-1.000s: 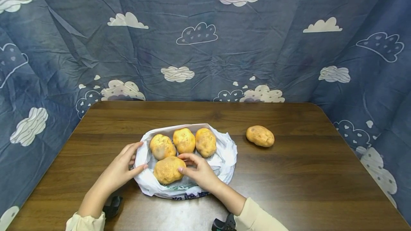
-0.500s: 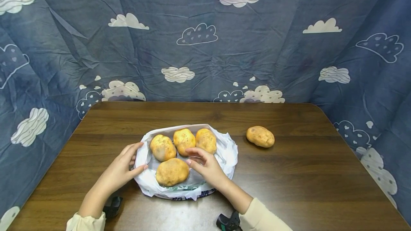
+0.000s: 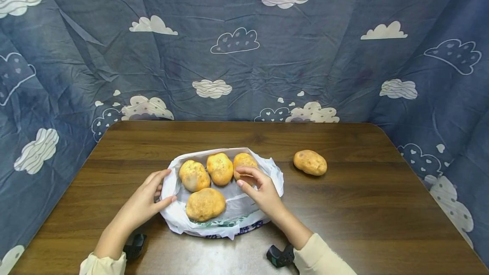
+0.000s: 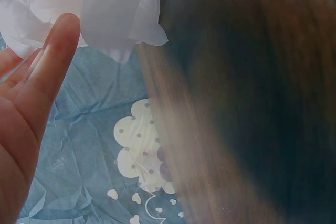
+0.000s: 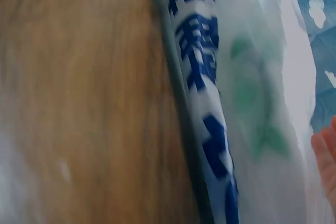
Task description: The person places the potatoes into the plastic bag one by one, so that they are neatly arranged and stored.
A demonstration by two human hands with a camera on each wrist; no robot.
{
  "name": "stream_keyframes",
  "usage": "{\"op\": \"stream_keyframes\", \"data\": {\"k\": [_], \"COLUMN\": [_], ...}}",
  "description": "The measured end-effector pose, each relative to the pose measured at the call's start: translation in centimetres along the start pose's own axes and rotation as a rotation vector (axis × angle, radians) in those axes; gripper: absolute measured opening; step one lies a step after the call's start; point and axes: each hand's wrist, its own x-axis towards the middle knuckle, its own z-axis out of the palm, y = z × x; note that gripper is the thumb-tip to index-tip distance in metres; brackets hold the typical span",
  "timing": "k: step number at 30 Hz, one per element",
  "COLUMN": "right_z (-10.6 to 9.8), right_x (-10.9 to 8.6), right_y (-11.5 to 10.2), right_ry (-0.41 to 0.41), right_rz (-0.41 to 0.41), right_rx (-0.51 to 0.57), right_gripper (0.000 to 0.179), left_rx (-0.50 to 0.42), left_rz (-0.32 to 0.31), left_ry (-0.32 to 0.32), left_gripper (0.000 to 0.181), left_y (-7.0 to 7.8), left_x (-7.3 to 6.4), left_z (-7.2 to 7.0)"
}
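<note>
A white plastic bag (image 3: 273, 173) lies spread wide on the wooden table, with blue print along its near side. Inside it are potatoes: a large one in front (image 3: 205, 204), and a row behind made of a left potato (image 3: 194, 176), a middle potato (image 3: 220, 169) and a right potato (image 3: 244, 161). My left hand (image 3: 143, 200) rests against the bag's left rim, thumb and fingers spread apart. Over the bag's right part is my right hand (image 3: 263, 190), fingers loosely bent with nothing between them, partly covering the right potato. In the left wrist view, my thumb (image 4: 58, 56) touches the white plastic.
Another potato (image 3: 310, 162) lies on the table (image 3: 363, 198) to the right of the bag. A blue cloth (image 3: 328, 67) with cloud patterns hangs behind the table and at its sides. Both wrists wear a black device (image 3: 280, 256).
My right hand has let go of the front potato and moved right, toward the right potato. The front potato shifted slightly right. My left hand has stayed at the bag's rim.
</note>
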Motion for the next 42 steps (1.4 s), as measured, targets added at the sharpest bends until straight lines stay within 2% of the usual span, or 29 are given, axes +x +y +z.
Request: {"op": "stream_keyframes", "data": {"k": [6,14,19,25,31,38,42], "right_z": [-1.6,-3.7,-5.0,-6.6,-8.6,-10.8,-12.2], "right_x": [0.0,0.0,-0.1,-0.3,-0.6,-0.9,-1.2], "right_y": [1.7,1.9,1.4,0.3,0.6,0.8,0.8], "right_ry": [0.059,0.131,0.182,0.257,0.321,0.380,0.416], "right_rz": [-0.068,-0.149,-0.139,-0.084,-0.031,-0.087,-0.063], "right_rx": [0.006,-0.061,-0.101,-0.181,-0.223,-0.367,-0.439], "right_gripper": [0.029,0.031,0.033,0.032,0.033,0.034,0.036], "left_rx": [-0.004,0.016,0.021,0.020,0.014,0.013,0.010], "left_rz": [0.015,0.011,0.006,0.012,0.009,0.015,0.009], "left_ry": [0.007,0.003,-0.001,0.003,-0.002,0.004,0.001], "left_gripper": [0.062,0.062,0.062,0.062,0.062,0.062,0.062], "left_y": [0.0,0.0,0.0,0.0,0.1,0.0,0.0], "left_x": [0.1,0.0,0.0,0.0,0.0,0.0,0.0], "left_z": [0.0,-0.1,-0.1,-0.1,-0.1,-0.1,-0.1]}}
